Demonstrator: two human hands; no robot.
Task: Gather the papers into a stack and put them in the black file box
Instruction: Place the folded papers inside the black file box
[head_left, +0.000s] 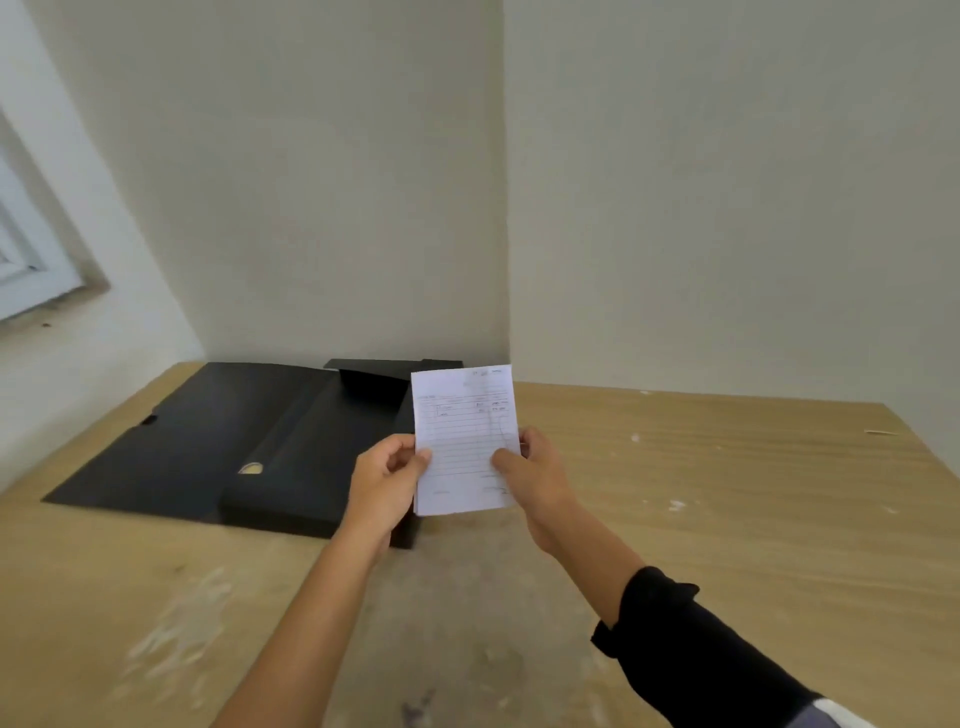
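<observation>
The left hand pinches the left edge of a small stack of papers, thumb on the front and fingers curled behind. The right hand grips the right edge the same way, its thumb pressed flat on the printed face and its fingers wrapped behind. Both hands are closed on the stack and hold it upright in the air at the centre of the frame, above the table and clear of it. The top sheet is white with ruled lines and faint writing too blurred to read.

Just behind and left of the papers, the black file box lies open on the wooden table. Its wide lid is folded flat toward the left of the frame, and the tray part sits under the left hand, which hides its near right corner. A flap stands up at the box's far end, partly covered by the top of the stack.

The right forearm wears a black sleeve pushed up; the left forearm is bare. The table shows pale smears and specks. Plain walls meet in a corner behind, and a window frame shows at the upper left.
</observation>
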